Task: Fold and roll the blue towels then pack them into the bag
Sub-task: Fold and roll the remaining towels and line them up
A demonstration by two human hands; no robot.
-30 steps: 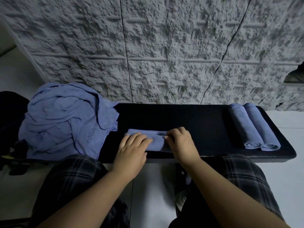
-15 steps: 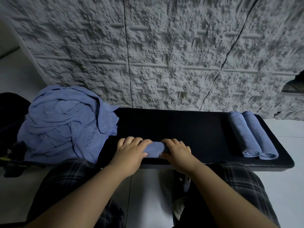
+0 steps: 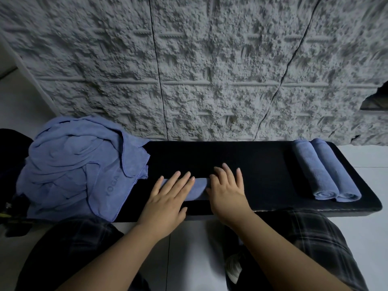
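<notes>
A rolled blue towel (image 3: 198, 189) lies across the front middle of the black bench (image 3: 252, 164). My left hand (image 3: 168, 198) presses flat on its left part with straight fingers. My right hand (image 3: 228, 190) lies flat over its right end, fingers spread and straight. Only a short stretch of the roll shows between my hands. A heap of loose blue towels (image 3: 73, 164) covers the bench's left end. Two finished towel rolls (image 3: 325, 171) lie side by side at the right end.
A rough grey stone-textured wall (image 3: 210, 70) rises right behind the bench. A dark bag-like shape (image 3: 12, 156) sits at the far left, half hidden by the heap. My knees in checked trousers are below the bench edge, with pale floor between them.
My fingers have gone from curled round the towel to straight and flat on it. The roll has moved a little away from the front edge.
</notes>
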